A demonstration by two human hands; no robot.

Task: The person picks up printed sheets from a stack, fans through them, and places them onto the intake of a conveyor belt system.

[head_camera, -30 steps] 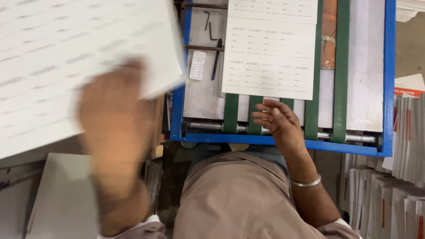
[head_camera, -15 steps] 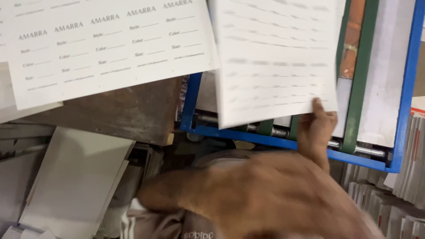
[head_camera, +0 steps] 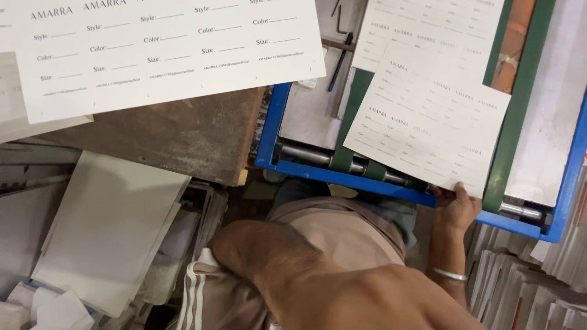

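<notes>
My right hand (head_camera: 455, 206), a metal bangle on its wrist, pinches the near corner of a white printed label sheet (head_camera: 428, 122). The sheet lies tilted over the green belts (head_camera: 351, 98) of a blue-framed machine (head_camera: 342, 176). Another printed sheet (head_camera: 428, 21) lies further back, partly under it. Of my left arm only the bare forearm (head_camera: 287, 269) shows, crossing the bottom of the view; its hand is out of frame. A stack of the same printed sheets (head_camera: 165, 49) rests at the upper left on a worn wooden board (head_camera: 177, 137).
Steel rollers (head_camera: 306, 154) run along the machine's near edge. A dark pen and hex keys (head_camera: 339, 58) lie on its grey plate. Blank white boards (head_camera: 104, 226) are piled low at the left. Upright paper stacks (head_camera: 526, 287) stand at the lower right.
My left hand laid a sheet on the left stack and drew back out of view. My right hand took a sheet's corner on the belts and pulled it toward me.
</notes>
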